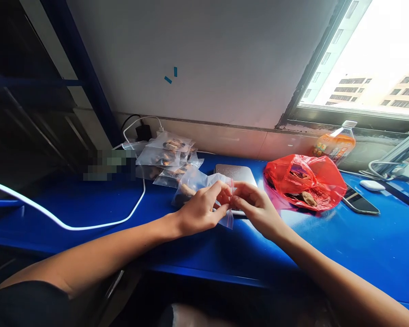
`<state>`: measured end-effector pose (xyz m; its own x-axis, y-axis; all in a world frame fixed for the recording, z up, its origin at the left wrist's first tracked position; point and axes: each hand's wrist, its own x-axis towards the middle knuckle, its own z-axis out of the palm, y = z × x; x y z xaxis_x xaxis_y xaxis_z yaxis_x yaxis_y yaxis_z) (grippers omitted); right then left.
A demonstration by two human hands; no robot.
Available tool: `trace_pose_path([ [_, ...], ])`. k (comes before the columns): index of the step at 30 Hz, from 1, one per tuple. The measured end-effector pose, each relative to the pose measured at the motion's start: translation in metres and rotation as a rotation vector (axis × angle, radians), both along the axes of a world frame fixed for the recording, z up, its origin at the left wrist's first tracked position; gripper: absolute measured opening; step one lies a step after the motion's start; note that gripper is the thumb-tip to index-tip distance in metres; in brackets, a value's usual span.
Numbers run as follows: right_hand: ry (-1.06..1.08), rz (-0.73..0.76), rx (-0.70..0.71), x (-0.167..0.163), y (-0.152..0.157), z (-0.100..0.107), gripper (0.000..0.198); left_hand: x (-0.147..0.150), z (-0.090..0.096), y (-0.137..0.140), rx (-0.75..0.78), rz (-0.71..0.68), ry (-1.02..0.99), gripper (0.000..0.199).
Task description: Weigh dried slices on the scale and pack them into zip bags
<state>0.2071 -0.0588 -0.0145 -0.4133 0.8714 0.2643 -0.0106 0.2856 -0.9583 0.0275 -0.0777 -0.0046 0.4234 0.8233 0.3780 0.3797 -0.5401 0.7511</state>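
Observation:
Both my hands pinch the red-striped top edge of a clear zip bag (187, 179), which has some brownish dried pieces in its far end. My left hand (206, 206) is closed on the bag from the left, thumb and fingers at the seal. Facing it, my right hand (250, 202) pinches the same strip from the right. Behind them lies a flat silver device like a kitchen scale (236, 171), partly covered by the hands and bag. A pile of filled zip bags (167, 156) rests behind and to the left.
An open red plastic bag (305, 181) with brown dried pieces sits at right on the blue table (344, 254). Beyond it are a phone (360, 200), a white case (372, 185) and an orange drink bottle (337, 143). A white cable (88, 227) loops across the left side.

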Motion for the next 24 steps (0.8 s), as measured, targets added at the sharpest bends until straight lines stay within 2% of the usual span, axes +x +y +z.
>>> trace_pose_path([
  [7,-0.149,-0.111,0.206,-0.004,-0.002,-0.010,0.016,-0.001,0.006,0.001,-0.004,0.066,-0.022,0.005],
  [18,-0.083,0.089,0.202,-0.001,-0.002,-0.007,0.014,-0.004,0.010,0.003,-0.058,0.020,-0.076,0.008],
  [24,-0.121,-0.009,0.198,-0.003,-0.004,-0.007,0.016,-0.002,0.011,0.000,-0.059,-0.001,-0.043,0.018],
])
